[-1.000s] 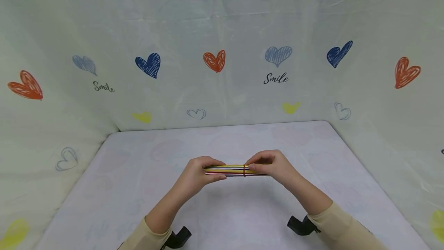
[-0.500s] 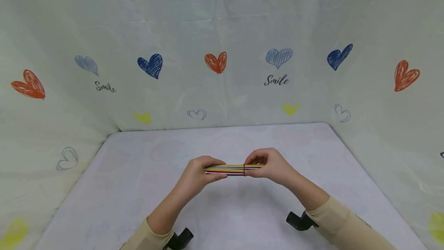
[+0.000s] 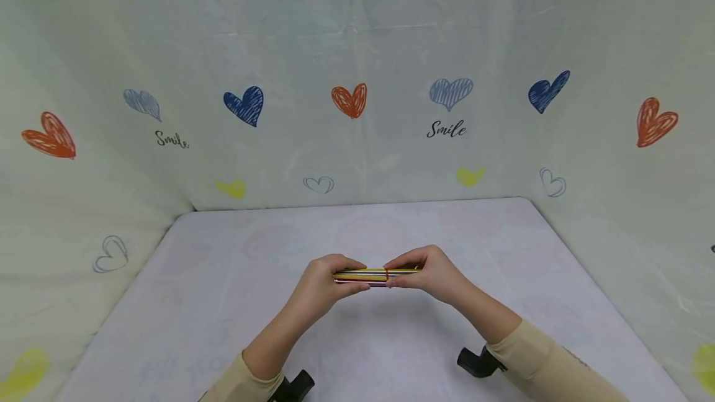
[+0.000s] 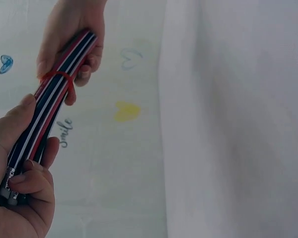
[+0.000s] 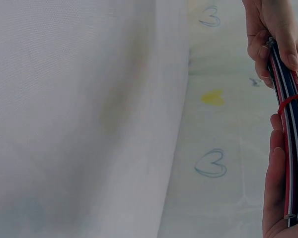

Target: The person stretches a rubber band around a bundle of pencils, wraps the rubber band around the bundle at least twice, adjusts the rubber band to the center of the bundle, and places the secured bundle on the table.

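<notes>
A bundle of striped pencils [image 3: 363, 275] lies level between the two hands above the table, with a red rubber band [image 4: 59, 74] around it. My left hand [image 3: 323, 281] grips the bundle's left end, thumb on one side and fingers on the other. Metal ferrules and eraser tips [image 4: 11, 193] show inside that hand in the left wrist view. From the right, my right hand [image 3: 438, 275] holds the bundle with its thumb and fingertips right at the rubber band. In the right wrist view the pencils' other end [image 5: 290, 215] lies along the right palm.
Below the hands is a table with a pale cloth [image 3: 357, 352]. A light curtain [image 3: 357, 154] printed with hearts and "Smile" hangs behind the table and along both sides. Black wrist cameras [image 3: 296, 384] stick out under the beige sleeves [image 3: 553, 358].
My right hand and the rubber band have shifted left along the bundle, closer to my left hand. The left hand keeps its grip and has moved slightly right.
</notes>
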A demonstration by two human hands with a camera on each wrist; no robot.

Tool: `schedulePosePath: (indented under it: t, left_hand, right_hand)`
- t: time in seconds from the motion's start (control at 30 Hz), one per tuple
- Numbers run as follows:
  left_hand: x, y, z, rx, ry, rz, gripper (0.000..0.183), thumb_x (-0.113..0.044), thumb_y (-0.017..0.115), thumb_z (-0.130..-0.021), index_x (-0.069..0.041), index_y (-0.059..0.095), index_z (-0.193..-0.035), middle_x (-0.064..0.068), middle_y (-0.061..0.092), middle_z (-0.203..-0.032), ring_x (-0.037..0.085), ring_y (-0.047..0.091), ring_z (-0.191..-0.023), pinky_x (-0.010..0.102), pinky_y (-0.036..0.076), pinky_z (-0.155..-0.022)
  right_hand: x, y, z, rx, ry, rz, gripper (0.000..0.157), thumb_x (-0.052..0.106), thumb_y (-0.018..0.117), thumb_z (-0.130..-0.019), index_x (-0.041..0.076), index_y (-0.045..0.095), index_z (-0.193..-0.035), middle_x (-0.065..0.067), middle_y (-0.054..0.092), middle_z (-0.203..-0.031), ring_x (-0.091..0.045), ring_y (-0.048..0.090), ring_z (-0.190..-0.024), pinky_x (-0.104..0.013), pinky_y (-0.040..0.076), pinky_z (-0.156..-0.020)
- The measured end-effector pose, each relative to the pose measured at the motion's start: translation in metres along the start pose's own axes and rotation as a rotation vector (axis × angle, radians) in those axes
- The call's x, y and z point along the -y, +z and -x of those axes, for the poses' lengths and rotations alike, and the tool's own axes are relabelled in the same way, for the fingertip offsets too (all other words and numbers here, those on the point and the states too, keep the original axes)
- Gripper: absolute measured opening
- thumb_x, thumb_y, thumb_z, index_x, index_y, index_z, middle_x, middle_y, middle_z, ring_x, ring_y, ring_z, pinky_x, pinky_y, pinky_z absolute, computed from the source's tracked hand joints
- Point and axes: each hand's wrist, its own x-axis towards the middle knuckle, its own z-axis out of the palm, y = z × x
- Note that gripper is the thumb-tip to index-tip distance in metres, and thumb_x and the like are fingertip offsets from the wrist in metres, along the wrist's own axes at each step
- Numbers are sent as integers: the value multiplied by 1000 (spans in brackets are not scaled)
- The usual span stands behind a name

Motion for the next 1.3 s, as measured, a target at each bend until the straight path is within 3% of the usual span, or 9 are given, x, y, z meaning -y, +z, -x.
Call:
schedulePosePath:
  t: [0.3, 0.5, 0.6, 0.77, 1.0, 1.3]
  left_hand:
    - [3, -4, -2, 38, -3, -12, 26, -22, 84, -76, -14, 76, -100, -5, 70, -97, 13, 62, -87, 27, 52, -72]
    - [2, -4, -3, 47, 21, -10, 27, -21, 84, -76, -12, 76, -101, -4, 70, -97, 13, 62, -88, 27, 52, -72]
    - [1, -4, -3, 26, 42, -20, 27, -20, 84, -76, -12, 76, -100, -4, 70, -96, 13, 62, -87, 26, 52, -71]
    - [-2, -4, -7, -12, 67, -41, 28, -18, 85, -74, -12, 76, -100, -6, 69, -92, 11, 61, -83, 26, 52, -69]
    - [-3, -6, -10, -39, 78, -40, 29, -18, 86, -73, -12, 76, -99, -9, 67, -90, 9, 60, -81, 25, 51, -68]
    - [-3, -3, -9, -27, 74, -60, 27, -18, 86, -74, -12, 76, -98, -9, 67, -89, 10, 60, -82, 25, 51, -69]
  right_hand:
    - [7, -17, -9, 89, -7, 77, 18, 18, 64, -94, 4, 75, -90, -6, 71, -87, -21, 61, -78, -33, 51, -69]
    - [12, -23, -17, 219, 38, 102, 9, 16, 70, -86, 7, 74, -88, -5, 71, -85, -23, 63, -78, -37, 50, -71]
    - [14, -22, -19, 257, 39, 118, 13, 14, 77, -79, 9, 72, -90, -5, 70, -84, -23, 65, -74, -36, 51, -66]
    - [17, -19, -20, 212, -9, 164, 19, 14, 82, -75, 11, 70, -88, -3, 68, -83, -22, 63, -66, -31, 49, -55]
    - [18, -15, -19, 134, -71, 186, 19, 17, 84, -75, 10, 73, -89, -1, 68, -82, -20, 62, -66, -30, 48, -55]
    - [17, -8, -15, 97, -75, 240, 20, 24, 85, -75, 16, 77, -91, 5, 69, -82, -18, 55, -63, -28, 45, -53]
